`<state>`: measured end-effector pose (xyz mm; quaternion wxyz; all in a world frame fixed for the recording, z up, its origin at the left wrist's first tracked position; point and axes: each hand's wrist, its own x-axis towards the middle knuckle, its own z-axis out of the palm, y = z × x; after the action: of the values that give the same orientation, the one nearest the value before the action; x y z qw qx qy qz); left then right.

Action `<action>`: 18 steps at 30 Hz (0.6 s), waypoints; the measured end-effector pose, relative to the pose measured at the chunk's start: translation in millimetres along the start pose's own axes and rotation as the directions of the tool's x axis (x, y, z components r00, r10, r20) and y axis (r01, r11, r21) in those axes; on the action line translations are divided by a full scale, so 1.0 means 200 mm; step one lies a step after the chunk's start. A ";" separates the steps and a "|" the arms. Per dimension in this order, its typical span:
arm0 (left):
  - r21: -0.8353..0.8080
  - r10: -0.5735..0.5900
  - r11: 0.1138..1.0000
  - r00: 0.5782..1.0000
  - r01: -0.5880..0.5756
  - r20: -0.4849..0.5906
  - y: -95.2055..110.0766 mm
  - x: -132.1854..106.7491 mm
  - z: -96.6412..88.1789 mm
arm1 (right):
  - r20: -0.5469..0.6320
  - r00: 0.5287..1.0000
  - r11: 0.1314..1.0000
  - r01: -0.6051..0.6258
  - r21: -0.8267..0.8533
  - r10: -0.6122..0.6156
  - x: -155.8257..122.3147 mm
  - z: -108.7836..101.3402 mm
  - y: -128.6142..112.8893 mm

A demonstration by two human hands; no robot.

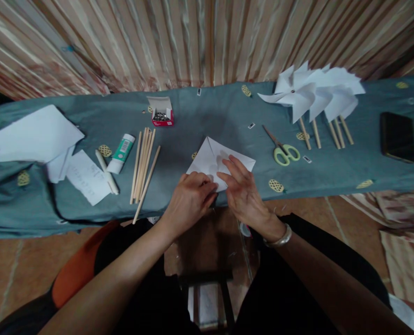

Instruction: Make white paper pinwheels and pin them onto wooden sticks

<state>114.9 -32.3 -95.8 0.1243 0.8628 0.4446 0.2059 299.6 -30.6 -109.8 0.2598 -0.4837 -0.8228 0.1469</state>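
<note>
A white sheet of paper (204, 160) with a slit running in from its far corner lies at the table's front edge, in front of me. My left hand (195, 195) is closed, fingers curled and thumb pressed at the near left side of the sheet; the pinched part is hidden. Resting on the sheet's right half, my right hand (241, 190) has its fingers apart. To the right lie scissors (281, 148) with green handles. Wooden sticks (143, 165) lie left of the paper, several in a bundle and one at a slant.
Several white paper pinwheels (318, 93) on sticks lie at the back right, near a dark phone (398, 136). Leftward are a glue stick (121, 153), a white pen (106, 172), a written slip (88, 177), paper sheets (35, 135) and an open red box (162, 122) of small metal pieces.
</note>
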 end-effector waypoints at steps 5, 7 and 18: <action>0.101 0.070 0.993 0.997 -0.068 -0.019 0.01 0.00 -0.01 | -0.008 1.000 0.998 0.014 0.058 -0.013 0.01 -0.05 0.04; 0.150 0.107 0.983 0.994 -0.102 -0.027 -0.01 0.01 -0.03 | -0.032 0.999 0.998 -0.017 0.060 0.018 0.01 -0.07 0.07; 0.231 0.109 0.970 0.981 -0.070 -0.161 -0.07 0.03 -0.09 | -0.030 0.998 0.995 -0.050 -0.084 0.047 0.00 -0.13 0.10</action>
<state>100.9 -18.5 -84.2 -0.0223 0.8695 0.4345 0.2337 329.2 -21.6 -99.0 0.2467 -0.5160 -0.8127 0.1114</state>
